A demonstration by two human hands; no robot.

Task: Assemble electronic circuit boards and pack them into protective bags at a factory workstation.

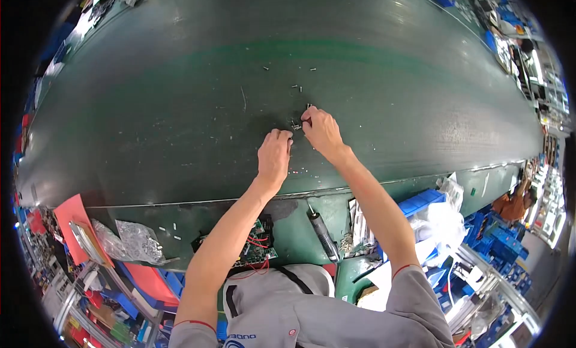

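Note:
On the dark green work surface (198,108), a small cluster of metal screws (295,126) lies between my two hands. My left hand (275,154) rests just left of the cluster, its fingers curled and pressed together. Whatever may sit in its fingertips is too small to make out. Just right of the cluster, my right hand (324,132) is closed, thumb and forefinger pinched. A tiny screw-like piece (309,106) shows at its fingertips. Farther out, several loose screws (300,89) lie scattered, including one at the far left (266,68) and one at the far right (312,69).
Along the near ledge lie a black electric screwdriver (323,233), a circuit board with red wires (259,243) and clear plastic bags (141,241). A red folder (73,228) stands at the left. A blue bin (423,201) and white plastic wrap (443,223) are at the right.

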